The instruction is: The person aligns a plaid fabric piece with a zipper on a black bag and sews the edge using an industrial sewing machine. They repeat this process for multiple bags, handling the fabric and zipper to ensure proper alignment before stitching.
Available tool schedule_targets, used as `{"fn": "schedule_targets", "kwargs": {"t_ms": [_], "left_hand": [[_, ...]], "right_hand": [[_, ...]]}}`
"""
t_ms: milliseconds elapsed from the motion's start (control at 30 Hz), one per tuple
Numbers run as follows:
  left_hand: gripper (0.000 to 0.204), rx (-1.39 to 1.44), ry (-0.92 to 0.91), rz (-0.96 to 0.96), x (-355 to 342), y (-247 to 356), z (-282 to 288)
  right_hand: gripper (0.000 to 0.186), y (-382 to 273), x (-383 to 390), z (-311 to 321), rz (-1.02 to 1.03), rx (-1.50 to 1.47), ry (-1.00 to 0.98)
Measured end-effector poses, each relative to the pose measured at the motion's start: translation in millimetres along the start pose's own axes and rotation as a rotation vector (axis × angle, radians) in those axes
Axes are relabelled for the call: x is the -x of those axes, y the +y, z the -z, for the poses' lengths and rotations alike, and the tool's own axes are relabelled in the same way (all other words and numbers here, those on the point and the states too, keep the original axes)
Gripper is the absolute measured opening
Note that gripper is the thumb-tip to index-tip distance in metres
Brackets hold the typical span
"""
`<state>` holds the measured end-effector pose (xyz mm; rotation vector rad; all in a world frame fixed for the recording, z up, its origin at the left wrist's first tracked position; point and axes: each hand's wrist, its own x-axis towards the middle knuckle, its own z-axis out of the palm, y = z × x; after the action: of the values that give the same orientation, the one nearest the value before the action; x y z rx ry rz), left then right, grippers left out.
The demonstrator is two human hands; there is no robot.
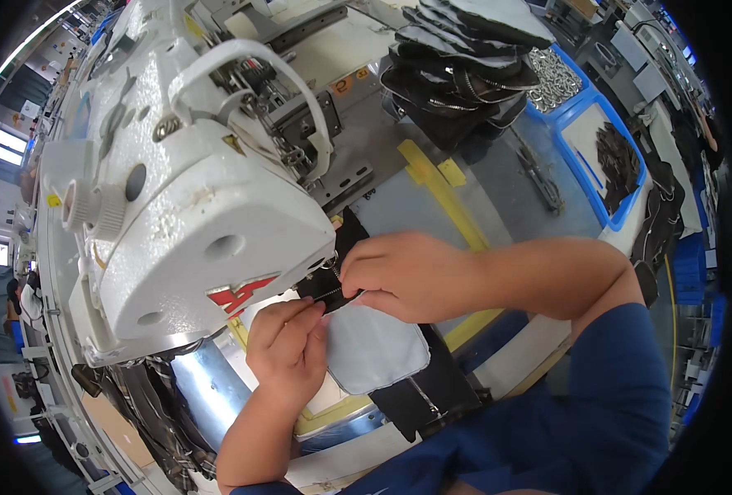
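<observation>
Close by the head of a white sewing machine (209, 214), both my hands work on a piece of black fabric with a zipper (329, 285). My left hand (288, 342) pinches its near left edge between thumb and fingers. From the right, my right hand (411, 276) grips the same fabric with curled fingers, and its fingertips are partly hidden. A pale grey pocket lining (378, 351) hangs from the fabric toward me. Beneath the lining lies more black cloth (448, 375) with a zipper end showing. The machine's head covers the needle area.
At the back stands a stack of black zippered pieces (465, 82). Blue trays on the right hold metal zipper pulls (554, 80) and dark fabric strips (618, 165). Thread snips (539, 177) lie nearby. Yellow tape (440, 194) marks the table. Plaid cloth (147, 404) hangs at lower left.
</observation>
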<state>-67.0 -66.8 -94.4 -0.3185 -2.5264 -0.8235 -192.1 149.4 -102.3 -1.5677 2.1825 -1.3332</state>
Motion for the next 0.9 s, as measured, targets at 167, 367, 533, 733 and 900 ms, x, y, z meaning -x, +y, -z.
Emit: {"fn": "schedule_targets", "kwargs": {"t_ms": [167,367,533,733,900], "left_hand": [[0.015,0.085,-0.006,0.03,5.6,-1.4,-2.3],[0.014,0.608,-0.112,0.441,9.8,0.5,-1.1],[0.018,0.537,-0.065,0.408,8.5,-1.3,-8.9],[0.013,0.44,-0.077,0.376,2.9,3.0,-6.9],[0.011,0.402,-0.083,0.352,2.7,3.6,-6.6]], "right_hand": [[0.009,-1.3,-2.0,0.9,0.205,0.213,0.083],[0.011,-10.0,0.1,3.7,0.076,0.147,-0.021],[0.013,-6.1,-0.3,-2.1,0.063,0.103,-0.022],[0.014,-7.3,-1.5,1.9,-0.03,-0.012,-0.055],[0.015,-8.2,-5.2,4.7,-0.161,-0.168,-0.089]]}}
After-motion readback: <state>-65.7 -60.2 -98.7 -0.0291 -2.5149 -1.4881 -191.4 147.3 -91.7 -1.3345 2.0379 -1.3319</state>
